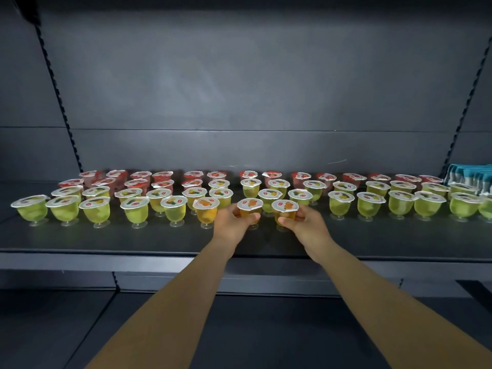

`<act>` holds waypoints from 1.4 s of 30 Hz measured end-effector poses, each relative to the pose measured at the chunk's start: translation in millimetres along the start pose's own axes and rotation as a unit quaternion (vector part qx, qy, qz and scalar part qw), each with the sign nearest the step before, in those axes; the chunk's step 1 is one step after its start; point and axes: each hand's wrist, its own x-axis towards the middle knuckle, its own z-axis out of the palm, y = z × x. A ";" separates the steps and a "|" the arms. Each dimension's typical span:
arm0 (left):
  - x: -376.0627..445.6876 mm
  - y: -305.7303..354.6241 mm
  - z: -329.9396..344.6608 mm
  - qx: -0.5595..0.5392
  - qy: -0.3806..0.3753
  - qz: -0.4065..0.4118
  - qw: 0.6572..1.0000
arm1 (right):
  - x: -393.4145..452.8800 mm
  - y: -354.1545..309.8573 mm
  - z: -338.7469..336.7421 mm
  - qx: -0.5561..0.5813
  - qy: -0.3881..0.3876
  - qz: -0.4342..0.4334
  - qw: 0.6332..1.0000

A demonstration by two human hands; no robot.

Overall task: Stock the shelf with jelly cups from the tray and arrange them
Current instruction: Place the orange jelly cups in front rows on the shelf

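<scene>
Two orange footed plastic jelly cups (249,212) (286,213) sit pinched, one per grip, left hand (234,222) and right hand (306,222), on the dark shelf (159,241). Likely light, top-heavy on narrow feet; hold the bowl, not the foil lid.

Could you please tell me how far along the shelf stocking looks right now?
Mostly done: red cups line the back and green cups fill the middle rows of the shelf. In hand: the left hand and right hand each grip an orange cup beside one standing orange cup. Left: continuing that front row; the tray is out of view.
</scene>
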 end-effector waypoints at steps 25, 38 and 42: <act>-123.4 40.0 -61.1 0.402 -0.196 0.075 0.891 | -126.8 -63.4 -67.2 -0.262 -0.075 -0.063 0.960; -312.4 -59.6 -84.3 0.544 -0.271 0.133 0.783 | -326.5 26.8 -78.9 -0.531 -0.154 -0.058 0.831; -335.0 -142.8 -69.0 0.560 -0.304 0.097 0.765 | -354.4 107.6 -73.9 -0.527 -0.174 -0.026 0.831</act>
